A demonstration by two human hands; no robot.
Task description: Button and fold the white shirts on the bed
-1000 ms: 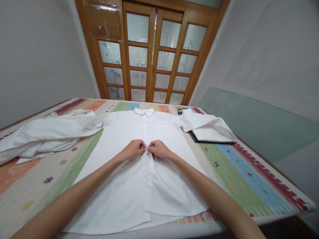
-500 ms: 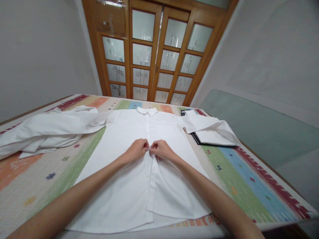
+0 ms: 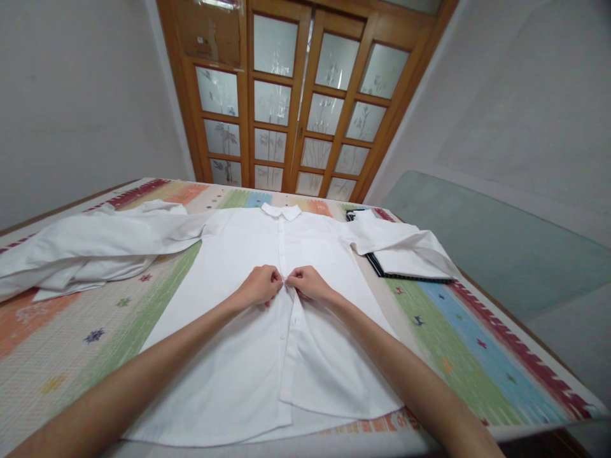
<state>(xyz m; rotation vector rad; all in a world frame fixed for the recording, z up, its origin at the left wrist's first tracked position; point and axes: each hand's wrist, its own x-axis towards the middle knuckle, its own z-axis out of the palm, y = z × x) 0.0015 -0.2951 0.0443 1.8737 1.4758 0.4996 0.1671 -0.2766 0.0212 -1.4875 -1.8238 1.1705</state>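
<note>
A white button-up shirt [image 3: 238,362] lies face up on the table, collar away from me and sleeves spread to both sides. At mid-front, my left hand [image 3: 261,285] pinches the fabric of the placket. Close against it, my right hand [image 3: 309,283] pinches the other front edge, fingertips nearly touching those of the left. Above the hands the two fronts lie together. Below them the placket hangs loose, with the right front edge folded over and small buttons showing. Whatever button sits between the fingertips is hidden.
A patterned striped cloth [image 3: 458,356] covers the table. Beneath the left sleeve lies a crumpled white garment [image 3: 86,270]. Under the right sleeve is a folded white item with black striped trim [image 3: 377,266]. Wooden glass-paned doors [image 3: 296,127] stand beyond, and a pale green panel [image 3: 501,235] leans at the right.
Both hands stay at the same spot on the placket, with small finger movements. The left fingertips have shifted slightly closer to the right. The shirt is otherwise much the same.
</note>
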